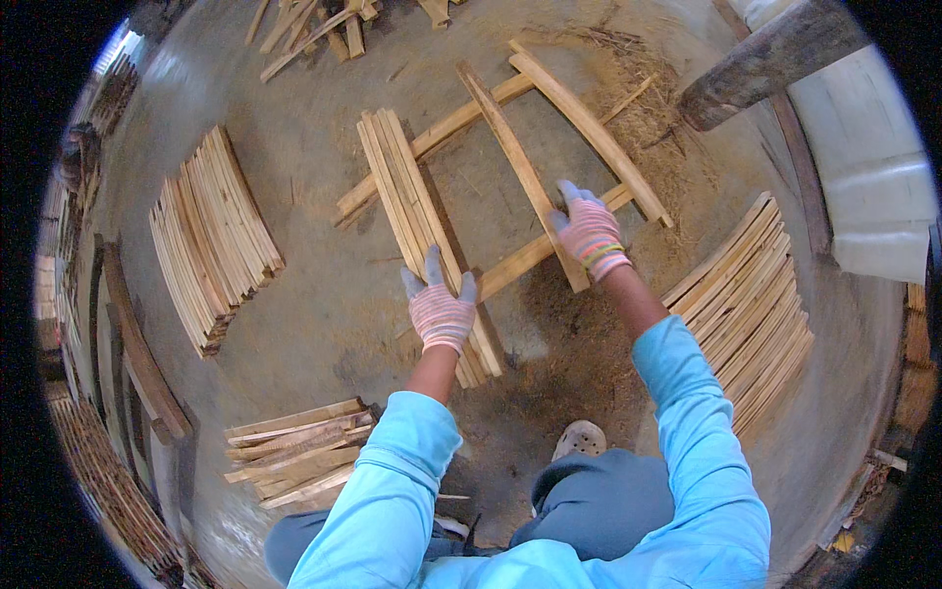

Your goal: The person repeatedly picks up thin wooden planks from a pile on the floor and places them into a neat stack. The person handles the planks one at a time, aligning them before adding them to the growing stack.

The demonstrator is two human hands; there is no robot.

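My left hand [441,306], in a striped glove with grey fingertips, lies with its fingers spread over a group of wooden strips [402,187] laid side by side. My right hand [591,234], gloved the same way, is at the right edge of a single wooden strip [510,147]. Its thumb touches or nearly touches that strip, and the other fingers are stretched out beyond it. Beneath these strips run two wooden crosspieces, a far one [446,130] and a near one [518,265]. Another strip [594,123] lies across their right ends.
Neat stacks of wooden strips stand at the left [211,236] and right [741,314]. A smaller pile [299,447] lies by my left knee. Loose sticks [314,29] lie at the far side. A thick post [770,64] stands at upper right, with wood shavings [657,128] nearby.
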